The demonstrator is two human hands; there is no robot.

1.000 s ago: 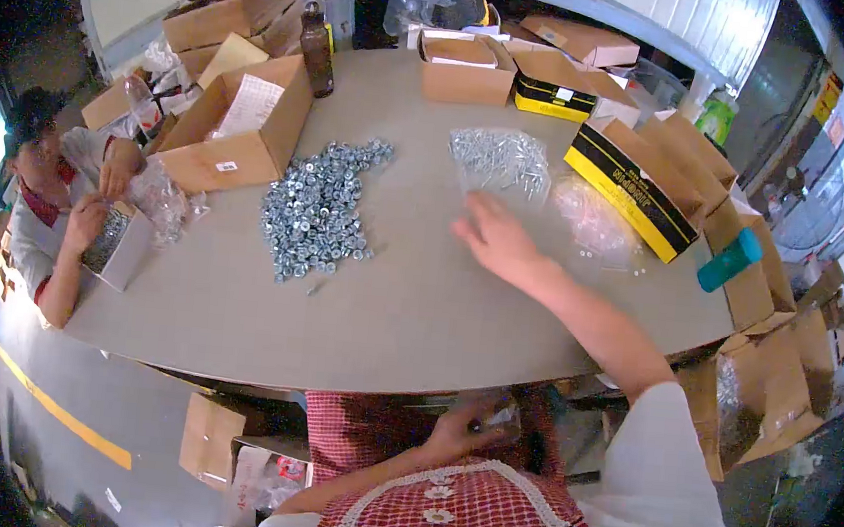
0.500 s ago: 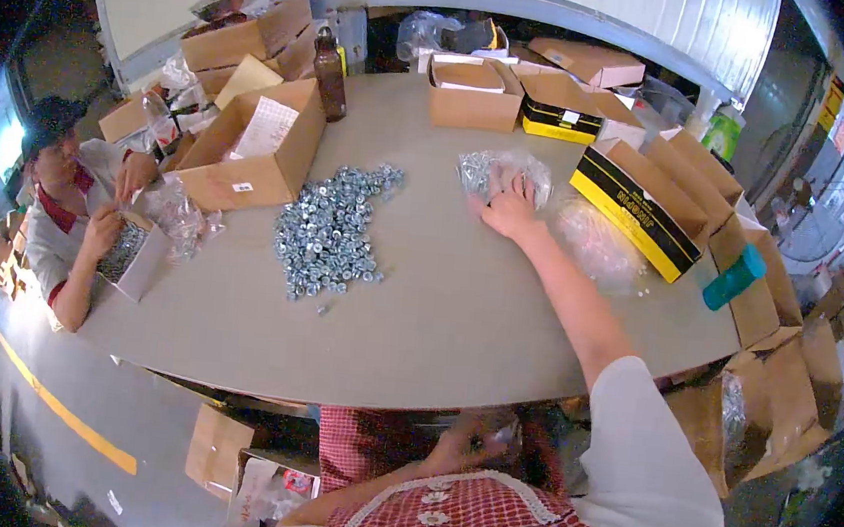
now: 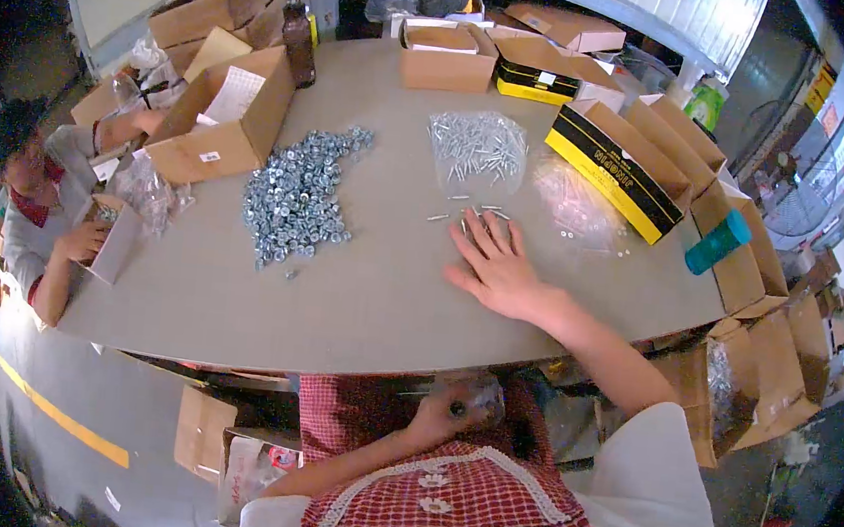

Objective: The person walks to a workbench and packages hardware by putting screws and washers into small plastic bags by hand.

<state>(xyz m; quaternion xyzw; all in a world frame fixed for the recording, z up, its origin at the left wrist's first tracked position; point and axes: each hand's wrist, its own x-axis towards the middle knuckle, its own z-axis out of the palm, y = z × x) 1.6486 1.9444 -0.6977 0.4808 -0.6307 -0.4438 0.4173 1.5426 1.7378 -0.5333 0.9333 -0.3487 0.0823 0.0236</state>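
Note:
My right hand (image 3: 502,271) lies palm down on the grey table (image 3: 389,301), fingers spread. Several loose silver screws (image 3: 492,210) lie at its fingertips. Beyond them is a clear bag of screws (image 3: 476,150). A pinkish clear bag (image 3: 578,202) of small pieces lies right of it. Left of centre spreads a pile of metal nuts (image 3: 299,198). Below the table edge, near my lap, my left hand (image 3: 444,411) is wrapped round a clear plastic bag (image 3: 482,399) with a dark round spot beside the fingers.
At the left, a co-worker (image 3: 37,185) has one hand in a small white box (image 3: 115,242). An open carton (image 3: 229,121) and brown bottle (image 3: 299,44) stand behind. A black-yellow box (image 3: 619,170), green cylinder (image 3: 718,243) and further cartons (image 3: 447,60) line the back and right.
My right hand has come back from the bag of screws toward me, and loose screws now lie before it. The co-worker's far hand has moved toward the open carton. The view has shifted.

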